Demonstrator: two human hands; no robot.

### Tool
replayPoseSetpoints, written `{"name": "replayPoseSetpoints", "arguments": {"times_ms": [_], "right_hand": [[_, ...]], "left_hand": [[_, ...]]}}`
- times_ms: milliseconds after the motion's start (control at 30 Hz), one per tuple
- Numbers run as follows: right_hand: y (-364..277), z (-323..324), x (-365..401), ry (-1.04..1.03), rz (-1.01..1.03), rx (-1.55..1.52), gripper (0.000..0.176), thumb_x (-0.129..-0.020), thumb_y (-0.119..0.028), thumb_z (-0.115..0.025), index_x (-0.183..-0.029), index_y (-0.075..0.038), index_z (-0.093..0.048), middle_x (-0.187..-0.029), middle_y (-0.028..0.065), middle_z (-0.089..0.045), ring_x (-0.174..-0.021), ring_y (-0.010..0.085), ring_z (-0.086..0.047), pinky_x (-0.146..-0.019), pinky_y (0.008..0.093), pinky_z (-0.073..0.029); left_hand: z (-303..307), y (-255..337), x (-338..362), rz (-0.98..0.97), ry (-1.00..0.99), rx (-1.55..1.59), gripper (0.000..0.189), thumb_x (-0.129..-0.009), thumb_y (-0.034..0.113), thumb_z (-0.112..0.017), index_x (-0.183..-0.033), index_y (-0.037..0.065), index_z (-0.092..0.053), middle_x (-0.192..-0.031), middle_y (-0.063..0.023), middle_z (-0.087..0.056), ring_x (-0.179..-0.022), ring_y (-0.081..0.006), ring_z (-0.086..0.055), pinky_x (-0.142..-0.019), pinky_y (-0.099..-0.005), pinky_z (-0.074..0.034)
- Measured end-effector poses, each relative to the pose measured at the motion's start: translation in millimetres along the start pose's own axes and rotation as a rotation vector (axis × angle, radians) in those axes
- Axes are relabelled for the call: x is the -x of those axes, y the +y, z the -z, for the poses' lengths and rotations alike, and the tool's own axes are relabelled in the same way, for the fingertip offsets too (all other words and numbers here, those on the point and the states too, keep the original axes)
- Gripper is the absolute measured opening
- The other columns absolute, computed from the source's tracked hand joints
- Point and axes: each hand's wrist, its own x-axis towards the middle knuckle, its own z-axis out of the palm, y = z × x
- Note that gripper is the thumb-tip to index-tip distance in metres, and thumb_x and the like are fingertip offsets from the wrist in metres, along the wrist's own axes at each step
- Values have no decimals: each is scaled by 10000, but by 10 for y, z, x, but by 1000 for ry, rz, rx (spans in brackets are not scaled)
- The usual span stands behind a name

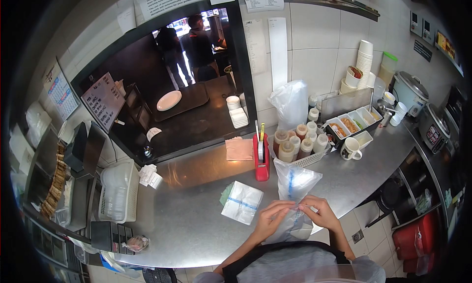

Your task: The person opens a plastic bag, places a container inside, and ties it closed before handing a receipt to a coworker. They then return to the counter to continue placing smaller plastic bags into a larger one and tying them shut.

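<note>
A translucent plastic bag [294, 181] with a blue stripe stands upright before my body at the counter's front edge. My left hand [273, 218] pinches it from the left, and my right hand [318, 212] pinches it from the right, the fingertips of both close together at its gathered middle. Something pale shows in the lower part of the bag, too hidden to name. To the left, a folded white packet [242, 203] with a blue stripe lies on a green piece. Behind the bag stands a red tape dispenser [261, 160] beside a pink cloth [239, 149].
Sauce bottles [306, 146] fill a basket behind the bag, with a mug [350, 149] and a topping tray [347, 125] to the right. A basket of plastic lids [119, 192] stands left on the metal counter [182, 224]. Two people are beyond the hatch.
</note>
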Motion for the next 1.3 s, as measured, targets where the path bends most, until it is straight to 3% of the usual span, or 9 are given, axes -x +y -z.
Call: {"name": "replayPoseSetpoints", "arguments": {"times_ms": [400,567,700,833,900,1000,1100,1200,1300], "right_hand": [[15,-7,1,-264,-92,-218,253,-790,-110,-653,-1023,-27,-602,-997,75,-614,-870,174,-577,-765,295,-439],[219,27,6,-581,8,-327,130,-789,-99,-665,-894,-23,-669,-910,71,-595,-810,142,-553,-718,276,-429],[293,25,-5,-377,155,-618,147,-813,-142,-640,-890,-23,-673,-914,88,-554,-846,160,-529,-734,289,-422],[403,-53,88,-24,-28,-1187,223,-825,-171,-612,-820,51,-638,-826,93,-580,-746,162,-535,-678,287,-425],[565,-70,214,20,-213,-1182,301,-809,-213,-635,-691,63,-612,-707,103,-591,-599,159,-531,-580,292,-435],[565,-72,162,-303,-126,-982,280,-799,-190,-639,-662,52,-609,-635,116,-616,-513,155,-546,-499,284,-440],[648,75,125,-314,142,-1296,230,-800,-147,-627,-787,82,-631,-725,134,-636,-600,157,-602,-545,283,-482],[560,268,-40,-89,443,-1122,135,-789,-74,-624,-795,60,-641,-720,113,-635,-593,144,-594,-548,253,-478],[368,413,-148,366,100,-743,79,-793,6,-589,-838,48,-638,-737,97,-638,-597,139,-592,-550,230,-467]], "left_hand": [[-9,-78,-67,-199,71,-303,73,-766,83,-644,-759,11,-639,-811,-86,-602,-862,-255,-553,-765,-318,-435],[16,-221,16,103,-51,259,200,-851,118,-574,-683,9,-586,-751,-50,-580,-739,-147,-543,-669,-275,-421],[26,-369,148,686,-93,968,256,-914,203,-500,-734,39,-575,-724,8,-557,-658,-53,-502,-604,-245,-410],[108,-386,54,503,-540,745,256,-909,279,-504,-848,43,-581,-707,17,-554,-623,-56,-510,-605,-235,-438],[78,-392,33,381,-444,737,282,-903,303,-511,-860,35,-586,-689,1,-552,-623,-78,-530,-615,-241,-462],[26,78,-198,829,199,1129,309,-892,315,-525,-827,25,-608,-689,-33,-565,-634,-122,-562,-628,-271,-494],[151,-307,-226,521,-458,1608,321,-900,304,-510,-832,8,-616,-716,-62,-586,-636,-158,-579,-625,-296,-513],[238,-91,-478,307,-587,814,184,-898,181,-535,-871,19,-619,-678,-35,-556,-575,-97,-534,-535,-238,-452],[177,-22,-686,170,-312,235,80,-857,84,-581,-905,31,-616,-758,-31,-551,-608,-65,-505,-489,-209,-391]]}}
